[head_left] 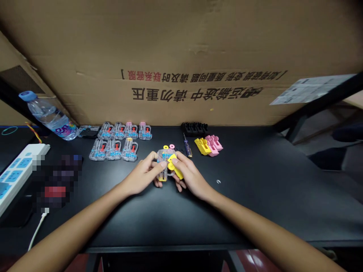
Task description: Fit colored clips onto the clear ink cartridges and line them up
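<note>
The left hand (148,173) is closed on a clear plastic case (162,165), thumb on its face and fingers curled behind; the right hand (190,172) pinches a yellow part (178,170) against that case, its thumb on top. Both forearms reach in from the bottom corners, the wrists converging so that the hands meet above the middle of the table, the case upright between them.

From largest down: one printed cardboard sheet (181,53) stands behind one black table (159,223). One white power strip (19,170) lies at left, and one water bottle (53,117) leans near the cardboard. Seven more clear cases (114,149) lie left of the hands, four in the back row and three in front. Right of them are one cluster each of black parts (194,129), yellow pieces (202,146) and pink pieces (213,145), packed too tightly to count surely. One screwdriver (187,147) lies beside the yellow cluster. Smallest are one yellow ring (166,147), one pink ring (172,146) and one white clip (218,181).
</note>
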Action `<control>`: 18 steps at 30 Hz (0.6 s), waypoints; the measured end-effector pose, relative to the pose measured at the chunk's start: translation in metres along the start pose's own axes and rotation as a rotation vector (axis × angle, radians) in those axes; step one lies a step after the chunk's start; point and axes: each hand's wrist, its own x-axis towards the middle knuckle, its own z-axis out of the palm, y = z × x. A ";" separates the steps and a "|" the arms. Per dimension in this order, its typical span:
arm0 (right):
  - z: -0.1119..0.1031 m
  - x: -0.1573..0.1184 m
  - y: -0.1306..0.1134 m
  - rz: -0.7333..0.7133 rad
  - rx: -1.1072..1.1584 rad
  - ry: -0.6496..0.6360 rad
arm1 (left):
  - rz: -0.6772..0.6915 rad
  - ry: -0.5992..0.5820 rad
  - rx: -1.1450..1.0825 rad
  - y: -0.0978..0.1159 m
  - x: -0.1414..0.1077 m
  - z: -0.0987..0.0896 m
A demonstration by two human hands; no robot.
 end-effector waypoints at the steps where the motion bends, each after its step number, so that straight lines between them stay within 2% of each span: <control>1: -0.002 0.000 -0.001 -0.004 0.007 -0.007 | 0.010 -0.004 -0.005 0.000 0.000 0.000; 8: -0.009 0.001 -0.005 -0.022 0.050 -0.076 | 0.091 -0.001 0.059 0.002 -0.001 -0.003; 13: -0.010 0.000 -0.008 -0.038 0.062 -0.073 | 0.095 0.029 0.062 0.007 -0.003 -0.006; 18: -0.013 0.001 -0.009 -0.057 0.088 -0.033 | 0.109 -0.037 0.209 0.011 -0.005 -0.007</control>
